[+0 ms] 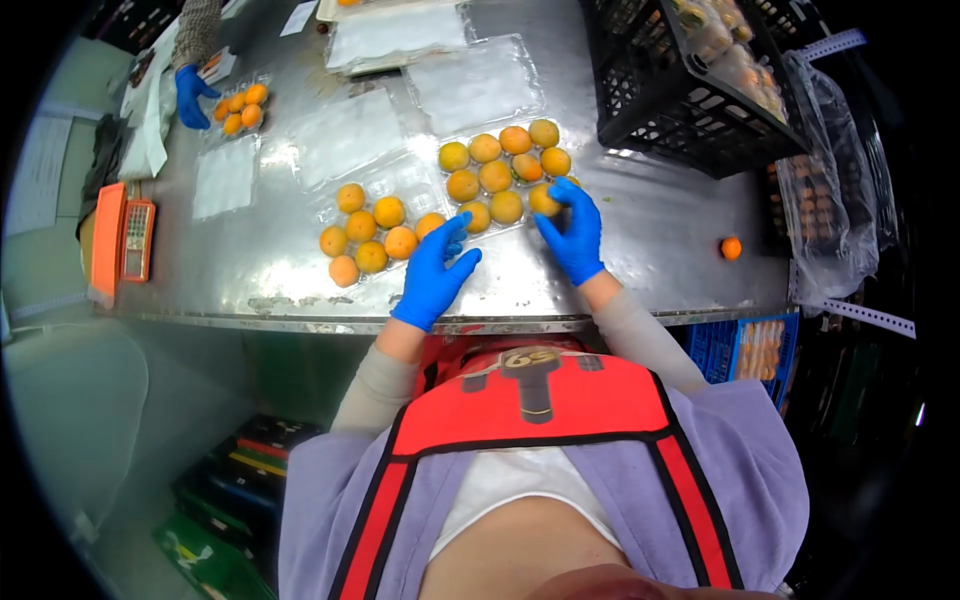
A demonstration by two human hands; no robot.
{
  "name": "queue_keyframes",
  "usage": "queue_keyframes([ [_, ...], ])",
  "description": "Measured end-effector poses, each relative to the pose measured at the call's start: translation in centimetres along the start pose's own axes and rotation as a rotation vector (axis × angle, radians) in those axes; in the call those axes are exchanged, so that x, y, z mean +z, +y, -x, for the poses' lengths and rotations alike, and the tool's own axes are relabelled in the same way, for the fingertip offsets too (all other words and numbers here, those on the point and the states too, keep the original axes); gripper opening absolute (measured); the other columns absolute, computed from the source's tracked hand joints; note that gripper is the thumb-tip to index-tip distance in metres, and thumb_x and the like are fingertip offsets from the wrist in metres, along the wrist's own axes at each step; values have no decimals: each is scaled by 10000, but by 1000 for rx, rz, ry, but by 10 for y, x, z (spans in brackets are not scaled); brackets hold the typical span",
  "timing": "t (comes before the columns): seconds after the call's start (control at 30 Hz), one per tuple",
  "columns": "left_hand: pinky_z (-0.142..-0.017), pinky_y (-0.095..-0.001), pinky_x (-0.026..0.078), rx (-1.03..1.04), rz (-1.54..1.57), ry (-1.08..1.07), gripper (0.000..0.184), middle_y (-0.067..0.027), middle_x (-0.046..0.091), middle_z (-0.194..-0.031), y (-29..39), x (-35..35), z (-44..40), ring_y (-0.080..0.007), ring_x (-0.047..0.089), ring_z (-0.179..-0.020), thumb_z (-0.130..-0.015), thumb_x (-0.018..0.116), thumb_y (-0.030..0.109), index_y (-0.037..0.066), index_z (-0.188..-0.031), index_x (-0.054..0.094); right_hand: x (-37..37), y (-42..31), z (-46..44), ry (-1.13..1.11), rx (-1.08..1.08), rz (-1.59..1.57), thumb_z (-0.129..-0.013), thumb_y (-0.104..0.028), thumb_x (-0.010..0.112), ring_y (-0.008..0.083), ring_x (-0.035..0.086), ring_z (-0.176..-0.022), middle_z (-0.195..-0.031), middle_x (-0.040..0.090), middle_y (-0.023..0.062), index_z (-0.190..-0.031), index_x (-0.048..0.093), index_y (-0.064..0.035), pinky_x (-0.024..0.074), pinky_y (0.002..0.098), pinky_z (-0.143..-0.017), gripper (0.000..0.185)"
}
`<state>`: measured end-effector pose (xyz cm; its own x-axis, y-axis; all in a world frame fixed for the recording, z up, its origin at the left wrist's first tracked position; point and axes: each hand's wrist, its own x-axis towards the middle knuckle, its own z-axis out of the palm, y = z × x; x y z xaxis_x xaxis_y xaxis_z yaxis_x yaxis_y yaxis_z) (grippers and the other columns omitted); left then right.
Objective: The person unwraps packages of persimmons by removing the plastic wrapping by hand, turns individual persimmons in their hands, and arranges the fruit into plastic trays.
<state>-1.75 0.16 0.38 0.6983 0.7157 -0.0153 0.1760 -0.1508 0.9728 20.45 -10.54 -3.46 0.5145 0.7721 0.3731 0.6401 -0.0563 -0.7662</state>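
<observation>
A clear plastic tray of round orange-yellow fruits (494,177) lies on the metal table in front of me. At its near right corner my right hand (575,238), in a blue glove, has thumb and fingers apart around the edge of one fruit (544,199); whether it grips this fruit is unclear. My left hand (436,272), gloved too, is open, fingertips between the two trays and close to another fruit (429,225). To the left sits a second clear tray (385,180), partly filled with the same fruits (371,256).
White-lined trays (475,80) lie farther back. A black crate (690,100) with packed fruit stands back right, near a loose fruit (731,247). An orange scale (122,240) is at left. Another person's gloved hand (192,97) touches a small fruit tray (240,110).
</observation>
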Motion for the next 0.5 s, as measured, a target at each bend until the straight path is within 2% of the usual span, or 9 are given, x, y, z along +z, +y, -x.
queue_keyframes([
  [0.03, -827, -313, 473, 5, -1, -11, 524, -112, 588, -1110, 1, 2, 0, -204, 585, -921, -791, 688, 168, 92, -1279, 514, 2, 7, -1, 6, -156, 153, -703, -190, 742, 346, 536, -1082, -1169, 557, 150, -1136, 527, -81, 432, 399, -923, 496],
  [0.07, -838, -330, 471, 56, -132, -16, 509, -119, 587, -1113, 2, 3, 0, -231, 582, -948, -787, 687, 170, 89, -1263, 523, 3, 9, 3, -16, -216, 307, -698, -198, 728, 385, 493, -1122, -1192, 549, 157, -1088, 558, -104, 408, 446, -940, 436],
  [0.2, -862, -366, 462, 227, -417, -8, 473, -130, 583, -1118, -10, 12, 3, -289, 567, -1012, -779, 684, 174, 81, -1221, 544, -22, 7, 19, 28, -109, 321, -732, -211, 699, 376, 470, -1154, -1245, 530, 144, -1080, 594, -120, 379, 458, -969, 374],
  [0.23, -870, -362, 462, 203, -380, -16, 473, -135, 582, -1125, -9, 14, 4, -287, 562, -1030, -780, 684, 177, 80, -1222, 545, -38, 14, 21, 57, -95, 355, -732, -211, 699, 376, 470, -1154, -1245, 530, 144, -1080, 594, -120, 379, 458, -969, 374],
  [0.3, -884, -359, 460, 166, -313, -29, 469, -140, 580, -1130, -11, 16, 7, -287, 564, -1028, -784, 681, 177, 77, -1221, 545, -74, 36, 36, 222, 38, 497, -732, -209, 699, 366, 493, -1134, -1223, 543, 158, -1102, 602, -103, 383, 454, -967, 398],
  [0.43, -883, -354, 464, 159, -352, -102, 457, -141, 580, -1132, -7, 9, 9, -281, 567, -1026, -786, 678, 172, 71, -1214, 552, -189, 132, 73, 769, 370, 684, -738, -272, 694, 362, 483, -1155, -1226, 539, 190, -1198, 556, -69, 362, 444, -1000, 521],
  [0.5, -866, -350, 473, 111, -382, -110, 447, -139, 581, -1130, -7, 8, 7, -273, 571, -1017, -788, 676, 170, 65, -1206, 558, -236, 152, 78, 804, 535, 996, -731, -263, 721, 352, 504, -1155, -1230, 526, 229, -1298, 485, -84, 386, 405, -990, 639],
])
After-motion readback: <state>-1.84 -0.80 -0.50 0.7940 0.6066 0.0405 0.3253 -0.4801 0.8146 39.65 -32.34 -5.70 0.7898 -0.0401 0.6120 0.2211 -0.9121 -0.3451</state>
